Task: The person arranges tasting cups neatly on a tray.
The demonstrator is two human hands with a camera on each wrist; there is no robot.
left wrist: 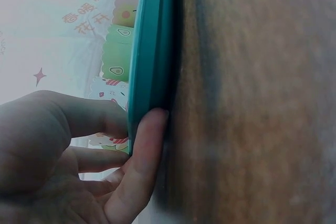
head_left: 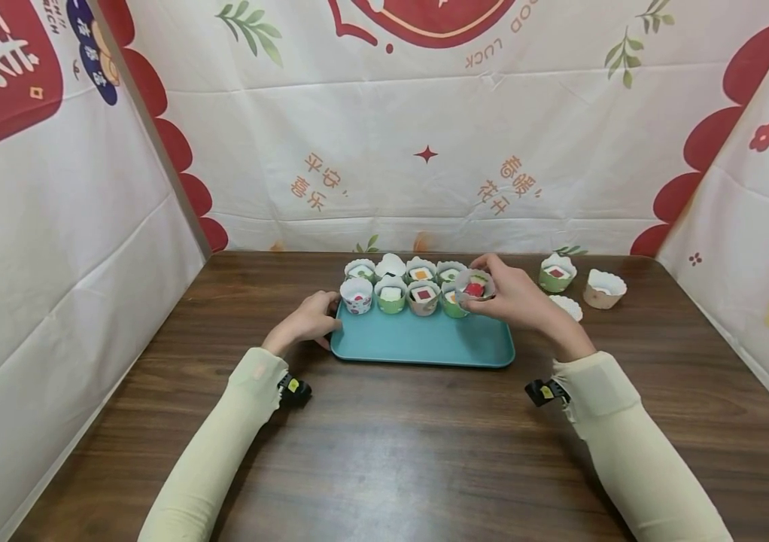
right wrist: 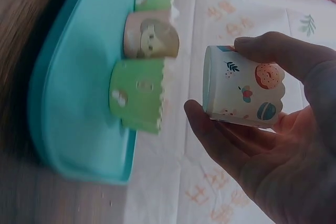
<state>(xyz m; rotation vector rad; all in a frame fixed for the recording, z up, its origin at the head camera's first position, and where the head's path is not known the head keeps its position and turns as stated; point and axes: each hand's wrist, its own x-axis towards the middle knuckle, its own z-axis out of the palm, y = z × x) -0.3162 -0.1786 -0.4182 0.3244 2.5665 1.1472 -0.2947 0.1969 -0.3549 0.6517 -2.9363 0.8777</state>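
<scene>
A teal tray [head_left: 418, 340] lies on the table with two rows of paper baking cups along its far half. My left hand [head_left: 306, 318] grips the tray's left end, thumb and fingers pinching the rim [left wrist: 152, 51]. Between thumb and fingers my right hand [head_left: 512, 292] holds a white printed paper baking cup [right wrist: 244, 85] with something red and green inside. That cup is raised over the tray's right part, beside a green cup [right wrist: 137, 93] at the end of the near row. Small pieces with white, red or orange tops sit in the standing cups.
Right of the tray stand a green cup [head_left: 556, 277] and a beige cup [head_left: 604, 292]; a white scalloped cup [head_left: 567, 306] shows partly behind my right forearm. A printed white cloth [head_left: 384, 135] closes off the back and both sides of the brown wooden table [head_left: 411, 452].
</scene>
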